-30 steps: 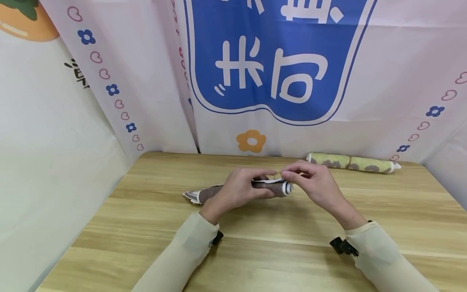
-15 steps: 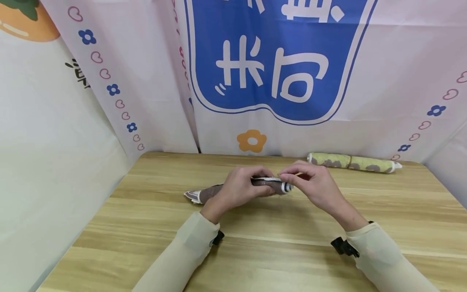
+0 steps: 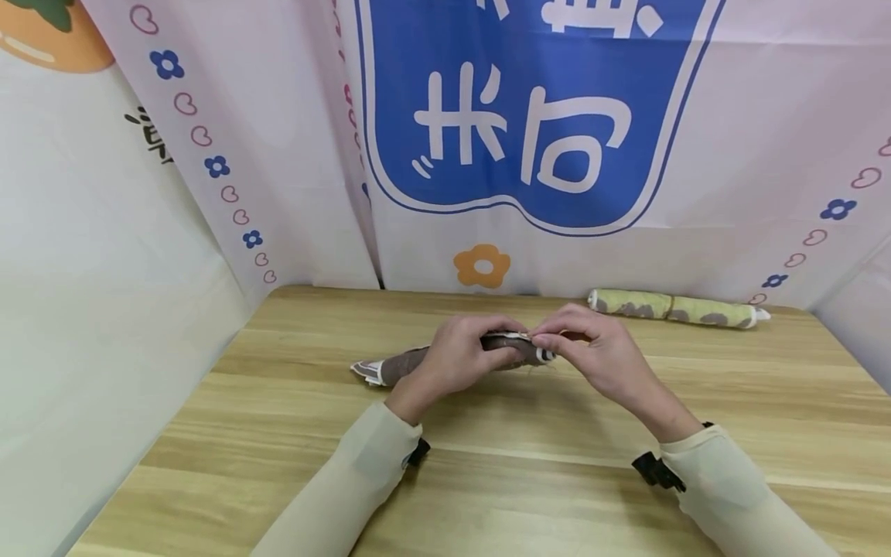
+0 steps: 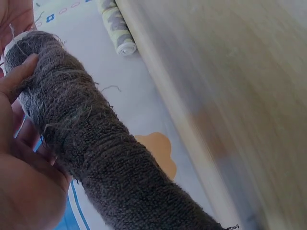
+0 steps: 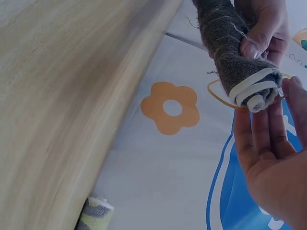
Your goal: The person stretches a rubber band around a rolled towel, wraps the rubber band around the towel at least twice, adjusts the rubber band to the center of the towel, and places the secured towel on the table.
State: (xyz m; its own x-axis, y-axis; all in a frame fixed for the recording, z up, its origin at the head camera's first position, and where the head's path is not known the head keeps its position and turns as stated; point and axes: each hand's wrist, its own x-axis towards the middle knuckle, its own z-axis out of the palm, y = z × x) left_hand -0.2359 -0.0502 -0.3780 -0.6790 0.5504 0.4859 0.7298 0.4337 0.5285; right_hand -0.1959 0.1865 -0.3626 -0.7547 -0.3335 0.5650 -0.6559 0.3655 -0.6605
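Observation:
A rolled brown-grey towel [image 3: 404,365] with white-edged ends lies tilted over the middle of the table in the head view. My left hand [image 3: 459,352] grips it near its right end, thumb on the near side and fingers over the far side. Beside that end, my right hand [image 3: 599,344] pinches a thin yellow-orange rubber band [image 5: 218,99]. In the right wrist view the band loops around the spiral end of the roll, standing off it on one side. The left wrist view shows the towel's fuzzy side with loose threads. My fingers hide part of the band.
A second rolled towel [image 3: 636,304], yellow-green with grey patches and a band around its middle, lies along the back right table edge. The wooden table [image 3: 487,480] meets a printed cloth backdrop [image 3: 418,255] behind it.
My right hand has shifted slightly left against the towel's end, bringing the rubber band along. The left fingers have curled further over the roll. The second towel stays put.

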